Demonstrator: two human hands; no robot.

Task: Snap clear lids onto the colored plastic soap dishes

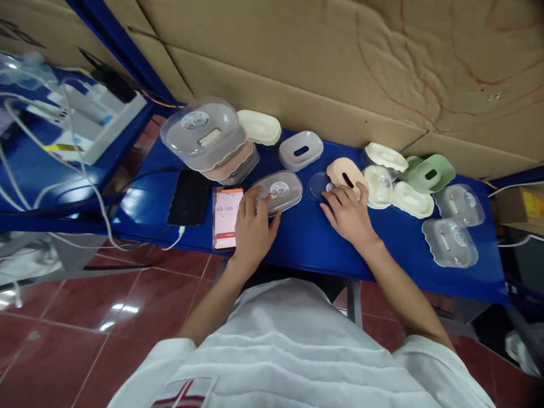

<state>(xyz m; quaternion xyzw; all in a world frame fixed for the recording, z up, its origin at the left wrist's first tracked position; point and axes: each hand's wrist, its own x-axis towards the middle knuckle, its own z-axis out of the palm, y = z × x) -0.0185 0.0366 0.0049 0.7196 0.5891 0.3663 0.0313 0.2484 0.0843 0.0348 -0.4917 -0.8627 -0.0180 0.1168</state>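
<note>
**Two hands on soap box parts at the blue table**

While the person leans over the blue table [297, 243], both hands lie on plastic pieces near the middle of the frame. The left hand [253, 226] lies flat and open, its fingertips pressing on the edge of a clear lid [278, 191] with a round sticker; it does not close around it. The right hand [348, 212] is also open, fingers spread, touching a small clear disc [318, 185] and the lower edge of a peach tray [345, 173] with a slot in it. Nothing is lifted by either hand.

I judge these pieces light, thin and stiff, with smooth, somewhat slippery surfaces; the clear lid may crack if squeezed hard. The best hold seems to be at the long rims, thumb on one side and fingers on the other.

Left of the lid lie a phone with a timer [227, 218] and a dark phone [188, 197]. More trays and lids [450, 242] lie at the right; a stack of boxes [208, 139] stands at the upper left.
</note>
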